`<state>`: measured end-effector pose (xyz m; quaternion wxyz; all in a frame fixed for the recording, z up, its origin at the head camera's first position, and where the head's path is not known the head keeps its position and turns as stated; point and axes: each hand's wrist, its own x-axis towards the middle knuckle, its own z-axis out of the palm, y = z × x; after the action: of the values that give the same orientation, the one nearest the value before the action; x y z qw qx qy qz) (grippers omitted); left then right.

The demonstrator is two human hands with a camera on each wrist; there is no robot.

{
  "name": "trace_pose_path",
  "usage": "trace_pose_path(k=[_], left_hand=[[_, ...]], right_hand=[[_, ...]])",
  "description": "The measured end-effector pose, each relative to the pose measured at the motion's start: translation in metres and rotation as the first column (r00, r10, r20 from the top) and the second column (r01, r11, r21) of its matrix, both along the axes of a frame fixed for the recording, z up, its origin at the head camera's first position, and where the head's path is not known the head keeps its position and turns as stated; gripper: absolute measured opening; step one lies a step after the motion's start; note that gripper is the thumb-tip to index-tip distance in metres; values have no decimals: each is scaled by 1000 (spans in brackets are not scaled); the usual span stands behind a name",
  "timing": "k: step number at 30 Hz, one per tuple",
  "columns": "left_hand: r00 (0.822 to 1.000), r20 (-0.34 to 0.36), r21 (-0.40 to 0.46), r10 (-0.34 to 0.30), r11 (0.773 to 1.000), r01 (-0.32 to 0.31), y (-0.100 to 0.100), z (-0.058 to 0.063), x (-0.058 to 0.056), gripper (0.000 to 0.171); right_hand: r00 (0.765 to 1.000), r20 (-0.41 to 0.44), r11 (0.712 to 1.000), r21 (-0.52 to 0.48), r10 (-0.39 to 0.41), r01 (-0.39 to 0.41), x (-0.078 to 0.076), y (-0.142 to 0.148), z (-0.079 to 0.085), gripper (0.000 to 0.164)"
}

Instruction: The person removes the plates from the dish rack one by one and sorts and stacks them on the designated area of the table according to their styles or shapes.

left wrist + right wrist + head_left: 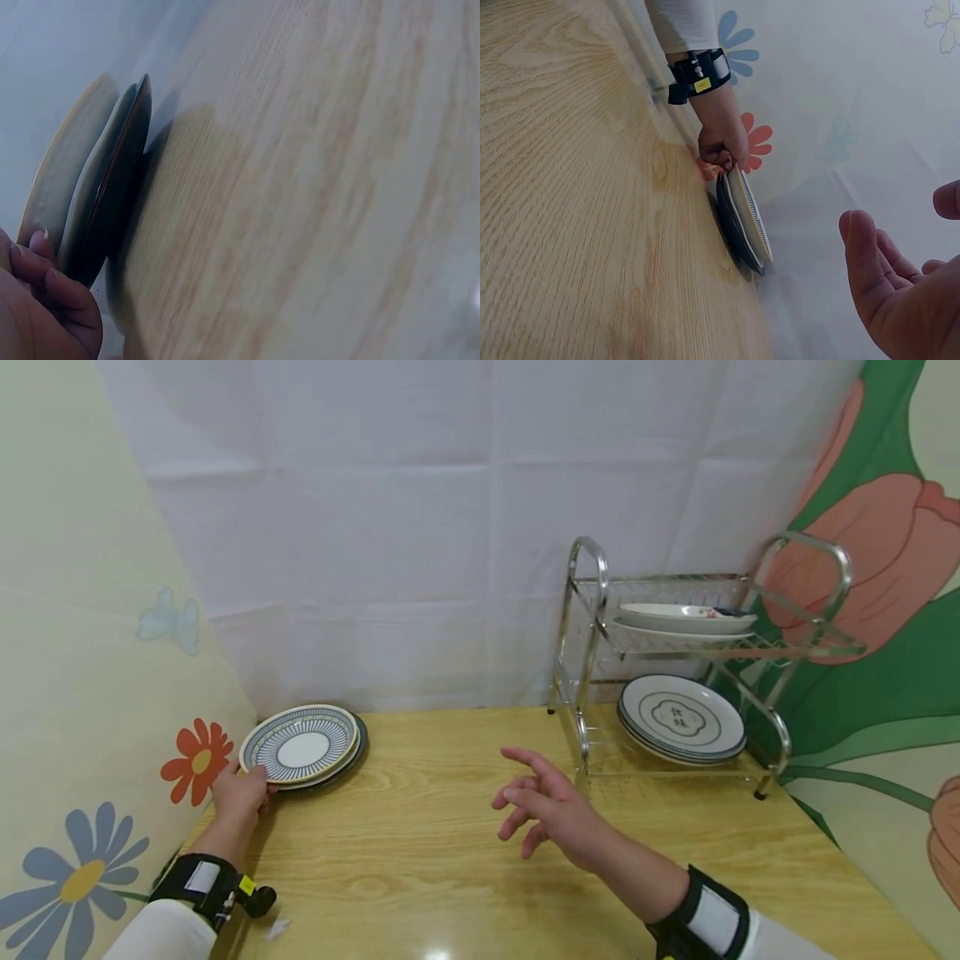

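In the head view a stack of plates stands at the left of the table. On top lies a plate (pixel 303 748) with a yellow rim and a striped blue pattern; below it are a pale plate (pixel 91 161) and a dark plate (pixel 124 161). My left hand (pixel 240 791) pinches the near left rim of the patterned plate, thumb over the edge and fingers curled beneath. Which lower rims the fingers touch, I cannot tell. My right hand (pixel 551 810) hovers over the middle of the table, holding nothing, fingers loosely spread.
A two-tier metal dish rack (pixel 588 693) stands at the back right. Its lower tier holds stacked white plates (pixel 682 718), its upper tier shallow white dishes (pixel 686 620). Walls border the wooden table (pixel 420 827) at the back and sides. A small white scrap (pixel 277 929) lies near the front left.
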<state>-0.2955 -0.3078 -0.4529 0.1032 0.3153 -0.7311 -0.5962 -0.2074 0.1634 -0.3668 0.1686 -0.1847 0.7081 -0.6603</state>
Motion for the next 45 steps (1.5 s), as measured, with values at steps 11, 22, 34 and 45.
trace_pose_path(k=[11, 22, 34, 45], left_hand=[[998, 14, 15, -55, 998, 55, -2, 1, -1, 61], [995, -81, -65, -63, 996, 58, 10, 14, 22, 72], [942, -217, -297, -254, 937, 184, 54, 40, 41, 52], [926, -220, -246, -306, 936, 251, 66, 43, 44, 52]], right_hand=[[997, -74, 997, 74, 25, -19, 0, 17, 16, 61], [858, -498, 905, 411, 124, 109, -5, 70, 115, 37], [821, -563, 571, 646, -92, 507, -74, 144, 229, 63], [868, -431, 407, 767, -246, 496, -132, 230, 242, 90]])
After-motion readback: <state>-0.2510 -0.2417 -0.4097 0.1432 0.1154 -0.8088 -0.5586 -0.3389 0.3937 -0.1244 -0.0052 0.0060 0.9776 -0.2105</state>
